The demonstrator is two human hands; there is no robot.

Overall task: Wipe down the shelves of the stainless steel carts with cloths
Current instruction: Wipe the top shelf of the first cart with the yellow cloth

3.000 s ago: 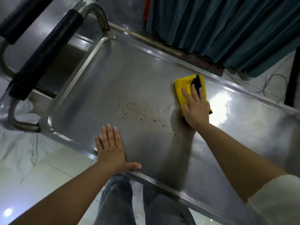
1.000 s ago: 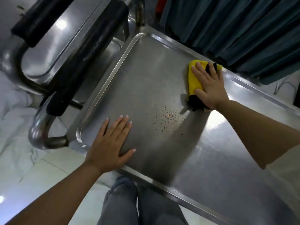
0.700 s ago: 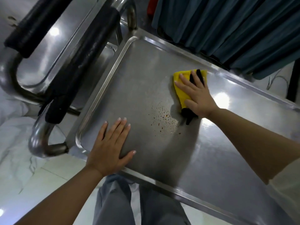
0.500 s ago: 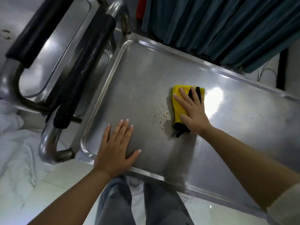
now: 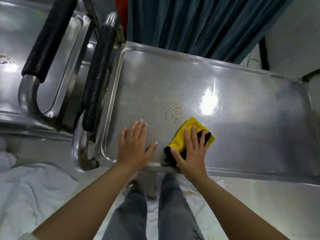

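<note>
The top shelf of a stainless steel cart (image 5: 242, 118) fills the middle of the view. A patch of small brown specks (image 5: 172, 109) marks its centre. My right hand (image 5: 191, 153) presses flat on a yellow and black cloth (image 5: 191, 126) near the shelf's front rim, just below and right of the specks. My left hand (image 5: 135, 144) lies flat on the bare steel to the left of the cloth, fingers apart, holding nothing.
The cart's black padded handle (image 5: 97, 77) curves at its left end. A second steel cart (image 5: 13, 49) with its own black handle (image 5: 48, 37) stands further left. Teal curtains (image 5: 199, 23) hang behind. White sheets (image 5: 31, 193) cover the floor by my legs.
My right hand has dragged the cloth from the far side of the shelf toward me, past the specks, to the front rim. My left hand has stayed flat on the shelf.
</note>
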